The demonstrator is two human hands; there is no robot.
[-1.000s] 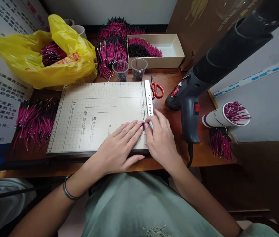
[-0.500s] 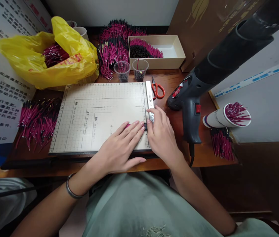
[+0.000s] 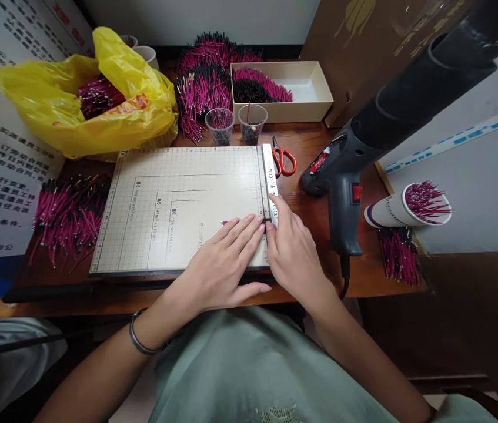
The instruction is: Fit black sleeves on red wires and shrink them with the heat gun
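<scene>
My left hand [image 3: 226, 255] lies flat on the paper cutter's gridded board [image 3: 187, 176], fingers stretched out and close together over some thin wires [image 3: 224, 223]. Only the wires' pink ends show left of the fingers, with a little black at the fingertips. Pressed against the cutter's white edge strip [image 3: 270, 167] is my right hand [image 3: 295, 249]. Its fingers are bent and together, and its thumb is beside the wires' black ends; what it grips is hidden. Red-handled scissors [image 3: 284, 161] lie just beyond the strip.
A yellow bag [image 3: 143, 111] and wire piles [image 3: 207, 88] stand behind. Two clear cups [image 3: 220, 130] are near an open box [image 3: 314, 111]. A heat gun [image 3: 343, 200] and a paper cup of wires [image 3: 383, 214] are at right. More wires [image 3: 66, 217] lie left.
My left hand has slid slightly right with the wires, so less of their black ends shows. My right fingers have curled in closer at the white strip.
</scene>
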